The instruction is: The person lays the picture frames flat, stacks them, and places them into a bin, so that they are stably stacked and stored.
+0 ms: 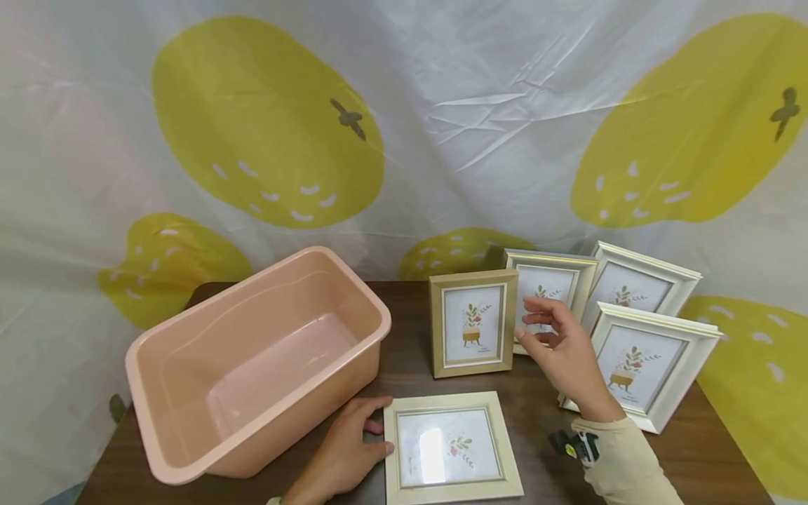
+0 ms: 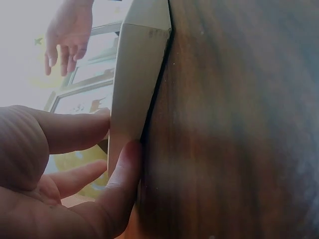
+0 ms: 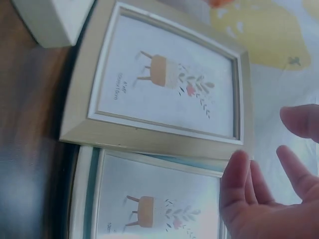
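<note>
In the head view, my left hand point(image 1: 347, 449) rests against the left edge of a cream picture frame point(image 1: 505, 456) that lies flat on the table. The left wrist view shows its fingertips point(image 2: 127, 154) right at the side of this frame point(image 2: 142, 69). My right hand point(image 1: 564, 351), with fingers loosely bent and nothing in them, is raised beside a tan picture frame point(image 1: 437, 330) standing upright. Behind that hand stands a white picture frame point(image 1: 583, 280). In the right wrist view, the fingers point(image 3: 234, 179) show apart from the tan frame point(image 3: 79, 114).
A pink plastic tub point(image 1: 252, 337) stands on the left of the dark wooden table point(image 1: 404, 382). Two more white picture frames, a rear one point(image 1: 684, 280) and a front one point(image 1: 688, 365), stand at the right. A lemon-print curtain point(image 1: 442, 105) hangs behind.
</note>
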`<state>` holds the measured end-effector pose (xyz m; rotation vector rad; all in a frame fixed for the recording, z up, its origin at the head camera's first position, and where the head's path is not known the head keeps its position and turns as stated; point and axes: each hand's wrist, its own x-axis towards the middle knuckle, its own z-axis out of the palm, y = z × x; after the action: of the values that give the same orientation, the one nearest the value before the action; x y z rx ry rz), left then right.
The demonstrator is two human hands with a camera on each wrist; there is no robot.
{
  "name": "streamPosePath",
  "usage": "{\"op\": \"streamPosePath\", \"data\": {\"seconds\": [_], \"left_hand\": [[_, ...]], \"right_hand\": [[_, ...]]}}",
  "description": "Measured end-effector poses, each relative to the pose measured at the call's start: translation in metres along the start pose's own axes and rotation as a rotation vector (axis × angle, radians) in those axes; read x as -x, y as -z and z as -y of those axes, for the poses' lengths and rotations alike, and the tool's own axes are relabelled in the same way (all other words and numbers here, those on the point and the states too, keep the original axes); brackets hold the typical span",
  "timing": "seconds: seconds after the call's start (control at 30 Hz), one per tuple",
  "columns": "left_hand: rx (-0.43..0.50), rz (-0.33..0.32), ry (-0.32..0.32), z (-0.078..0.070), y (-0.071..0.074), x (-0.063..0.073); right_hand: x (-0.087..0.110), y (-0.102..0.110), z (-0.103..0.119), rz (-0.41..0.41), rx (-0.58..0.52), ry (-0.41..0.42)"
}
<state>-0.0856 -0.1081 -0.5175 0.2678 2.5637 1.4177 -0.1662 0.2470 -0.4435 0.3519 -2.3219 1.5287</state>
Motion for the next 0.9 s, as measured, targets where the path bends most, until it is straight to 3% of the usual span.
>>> {"op": "streamPosePath", "data": {"seconds": [0.27, 0.63, 0.9], "left_hand": [[0.05, 0.002, -0.018, 0.003, 0.003, 0.0], [0.079, 0.026, -0.006, 0.005, 0.002, -0.002], [0.086, 0.024, 0.0, 0.005, 0.003, -0.002]], "right_hand": [[-0.027, -0.006, -0.009, -0.048, -0.076, -0.097], [-0.038, -0.015, -0.03, 0.003, -0.136, -0.107], [-0.041, -0.016, -0.034, 0.051, -0.088, -0.102]]}}
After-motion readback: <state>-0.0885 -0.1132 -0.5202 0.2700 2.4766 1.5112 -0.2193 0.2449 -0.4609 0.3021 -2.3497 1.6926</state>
